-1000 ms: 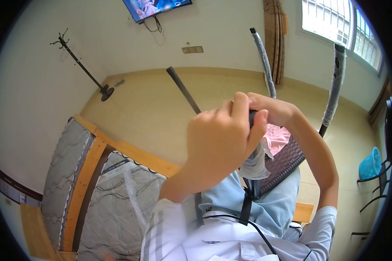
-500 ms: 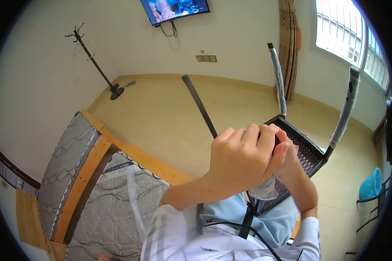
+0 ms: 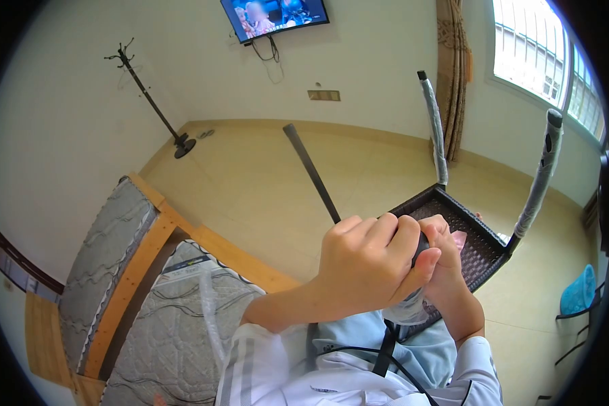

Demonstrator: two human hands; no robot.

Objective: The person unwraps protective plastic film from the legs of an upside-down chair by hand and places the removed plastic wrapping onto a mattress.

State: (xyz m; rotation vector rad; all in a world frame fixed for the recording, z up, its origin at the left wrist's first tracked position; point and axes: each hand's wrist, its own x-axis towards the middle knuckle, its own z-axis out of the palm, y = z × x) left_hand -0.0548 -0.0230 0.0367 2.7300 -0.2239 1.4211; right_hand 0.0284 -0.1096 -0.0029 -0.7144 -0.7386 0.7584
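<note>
left hand (image 3: 369,260): clenched round stool leg (image 3: 422,245); right hand (image 3: 445,257): curled just beside it; hold unclear

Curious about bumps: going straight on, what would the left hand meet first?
Beyond the wrapped furniture leg it grips, the left hand would probably meet the right hand first; depth is unclear.

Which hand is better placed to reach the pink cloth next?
Probably the right hand: the pink cloth shows right beside it, whereas the left hand sits farther away, curled around the dark end of a chair leg.
</note>
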